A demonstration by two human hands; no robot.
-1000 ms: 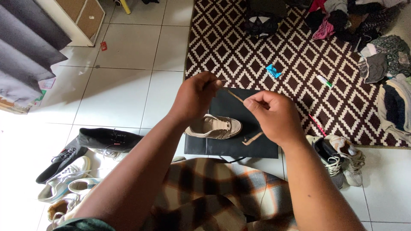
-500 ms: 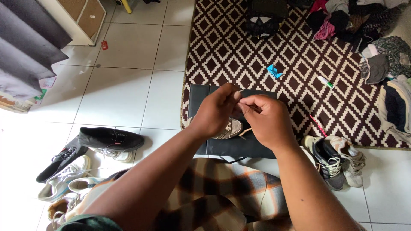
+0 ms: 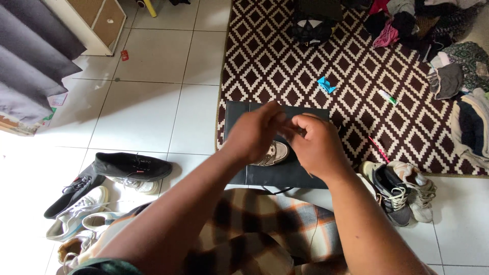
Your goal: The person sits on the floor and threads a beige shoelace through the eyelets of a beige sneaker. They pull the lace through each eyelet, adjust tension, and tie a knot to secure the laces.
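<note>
Both hands meet above a beige shoe (image 3: 274,153) that rests on a black mat (image 3: 285,175) lying partly on the patterned rug (image 3: 285,56) and partly on the white tile floor (image 3: 153,109). The left hand (image 3: 253,133) has its fingers drawn together in a narrow pinch, and the right hand (image 3: 316,145) is curled close just beside it, fingertips nearly touching; what they pinch is too blurred to tell. A black shoe (image 3: 130,165) lies to the left, a worn grey sneaker (image 3: 392,193) to the right, and clothes (image 3: 448,46) are piled on the rug's far corner.
</note>
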